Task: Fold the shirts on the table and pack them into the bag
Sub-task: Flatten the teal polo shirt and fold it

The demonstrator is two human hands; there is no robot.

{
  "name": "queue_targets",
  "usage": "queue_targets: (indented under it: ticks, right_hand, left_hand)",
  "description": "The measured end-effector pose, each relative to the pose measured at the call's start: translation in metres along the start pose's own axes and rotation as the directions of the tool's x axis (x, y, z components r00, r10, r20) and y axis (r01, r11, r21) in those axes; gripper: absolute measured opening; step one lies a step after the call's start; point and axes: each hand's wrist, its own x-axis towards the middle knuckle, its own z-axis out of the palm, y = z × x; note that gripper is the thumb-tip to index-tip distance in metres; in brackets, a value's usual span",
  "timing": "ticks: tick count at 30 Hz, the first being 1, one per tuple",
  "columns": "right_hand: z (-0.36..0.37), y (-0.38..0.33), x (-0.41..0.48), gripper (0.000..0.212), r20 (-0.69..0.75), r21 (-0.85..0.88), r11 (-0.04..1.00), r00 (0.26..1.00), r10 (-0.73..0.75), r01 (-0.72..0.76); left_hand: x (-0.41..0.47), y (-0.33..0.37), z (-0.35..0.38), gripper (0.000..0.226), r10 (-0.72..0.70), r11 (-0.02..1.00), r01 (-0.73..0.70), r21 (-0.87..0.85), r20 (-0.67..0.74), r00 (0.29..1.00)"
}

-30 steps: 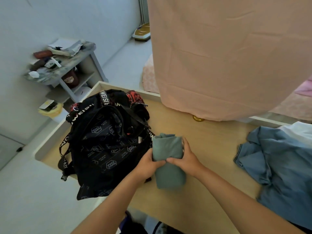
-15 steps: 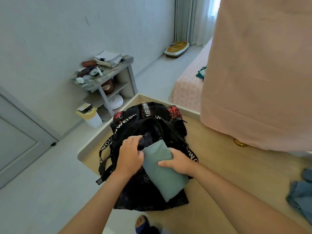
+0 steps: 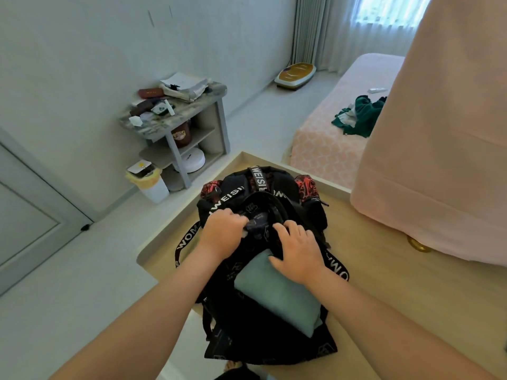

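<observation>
Table (image 3: 397,297): light wood, bag at its left corner. Bag (image 3: 247,344): black backpack lying flat, lettered straps and mouth toward the far side. Folded shirt (image 3: 279,294): grey-green bundle lying on the bag's front panel and not yet inside, its far end at the mouth under the right hand. Long axis ran diagonally, from near-right to far-left, with the leading end aimed into the opening. Judged light, soft and limp; the folds would likely slump if it were lifted by one corner, so best held across its width near the middle or pushed from the rear end. Left hand (image 3: 223,231): clenched on the mouth's left edge, holding it open. Right hand (image 3: 297,250): fingers hooked over the mouth's near lip, palm resting on the shirt's far end.
</observation>
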Motion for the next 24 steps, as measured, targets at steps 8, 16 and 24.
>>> queue_targets:
  ticks: [8,16,24]
  right_hand:
    - [-0.018,0.015,0.031,0.098,0.021,-0.327,0.943,0.997,0.072,-0.061]
    - [-0.067,0.045,0.045,0.058,-0.094,0.106,0.976,0.975,0.199,-0.189]
    - [-0.048,0.055,-0.008,0.06,-0.316,0.013,0.993,0.942,-0.109,0.119]
  left_hand:
    - [0.032,-0.032,-0.049,0.024,-0.094,0.986,0.109,-0.123,0.123,0.988]
    - [0.036,0.024,-0.02,0.072,0.17,0.984,-0.175,0.036,0.101,0.98]
    - [0.083,0.038,-0.027,0.064,-0.014,0.996,0.027,-0.089,0.141,0.99]
